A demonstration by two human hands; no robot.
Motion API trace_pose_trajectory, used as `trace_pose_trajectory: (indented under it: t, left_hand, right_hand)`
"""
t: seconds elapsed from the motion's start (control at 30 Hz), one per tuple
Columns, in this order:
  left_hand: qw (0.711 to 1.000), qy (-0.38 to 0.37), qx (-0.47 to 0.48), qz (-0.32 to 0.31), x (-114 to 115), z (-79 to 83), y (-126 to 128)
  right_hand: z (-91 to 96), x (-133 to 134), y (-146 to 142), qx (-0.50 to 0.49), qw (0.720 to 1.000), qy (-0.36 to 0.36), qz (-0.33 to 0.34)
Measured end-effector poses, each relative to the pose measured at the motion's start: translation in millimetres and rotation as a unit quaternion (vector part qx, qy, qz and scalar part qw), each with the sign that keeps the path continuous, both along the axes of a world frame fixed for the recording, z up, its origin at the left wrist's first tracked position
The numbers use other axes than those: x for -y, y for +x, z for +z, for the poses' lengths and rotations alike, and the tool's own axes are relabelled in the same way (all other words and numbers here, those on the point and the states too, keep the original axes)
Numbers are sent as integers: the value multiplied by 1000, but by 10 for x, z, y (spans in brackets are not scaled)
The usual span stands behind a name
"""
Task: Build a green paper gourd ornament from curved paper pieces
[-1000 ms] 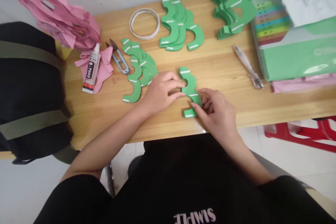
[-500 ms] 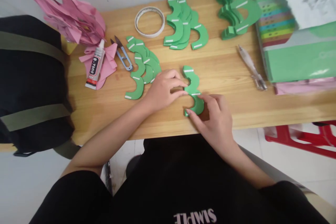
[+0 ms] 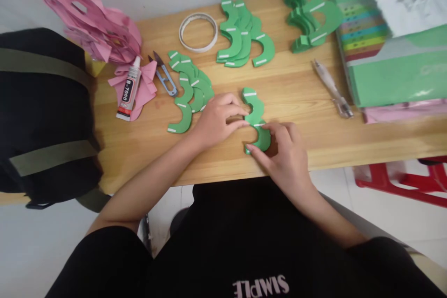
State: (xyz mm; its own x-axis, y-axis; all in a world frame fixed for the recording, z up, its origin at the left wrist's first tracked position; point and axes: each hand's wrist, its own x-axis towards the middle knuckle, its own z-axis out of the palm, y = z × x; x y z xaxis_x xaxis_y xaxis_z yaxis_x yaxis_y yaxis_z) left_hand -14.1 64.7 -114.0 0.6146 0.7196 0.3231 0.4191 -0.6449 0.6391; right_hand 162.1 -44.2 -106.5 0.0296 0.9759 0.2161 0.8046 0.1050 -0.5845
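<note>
A wavy green foam piece (image 3: 256, 111) made of two curved cutouts lies near the front edge of the wooden table (image 3: 300, 98). My left hand (image 3: 216, 118) presses its middle joint with fingertips pinched together. My right hand (image 3: 284, 149) rests on its lower curve, fingers pressed down on the foam's lower end. White tape strips mark the piece's ends.
Piles of green curved cutouts (image 3: 188, 88), (image 3: 244, 35), (image 3: 310, 7) lie around. Tape roll (image 3: 198, 31), snips (image 3: 164, 74), glue tube (image 3: 128, 91), pink scraps (image 3: 94, 28), a pen-like tool (image 3: 331, 88), foam sheet packs (image 3: 387, 56), a black bag (image 3: 38, 116) at left, a red stool (image 3: 401, 179).
My right hand slid from the piece's side onto its lower curve, covering the bottom tape end. My left hand stayed on the joint. The view shifted slightly.
</note>
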Motion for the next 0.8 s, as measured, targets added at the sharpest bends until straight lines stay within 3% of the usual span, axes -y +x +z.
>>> trace_pose_trajectory:
  t: [0.13, 0.27, 0.33, 0.8]
  left_hand:
    - [1000, 15, -1, 1, 4, 1, 7]
    - [1000, 16, -4, -1, 12, 4, 6]
    - [1000, 6, -10, 4, 14, 3, 4]
    - [998, 62, -16, 4, 58, 31, -3]
  right_hand:
    - [38, 119, 31, 8, 998, 61, 14]
    - [4, 329, 50, 151, 973, 113, 135]
    - [-54, 411, 50, 204, 958, 115, 162]
    - [-112, 350, 112, 240, 940, 162, 181]
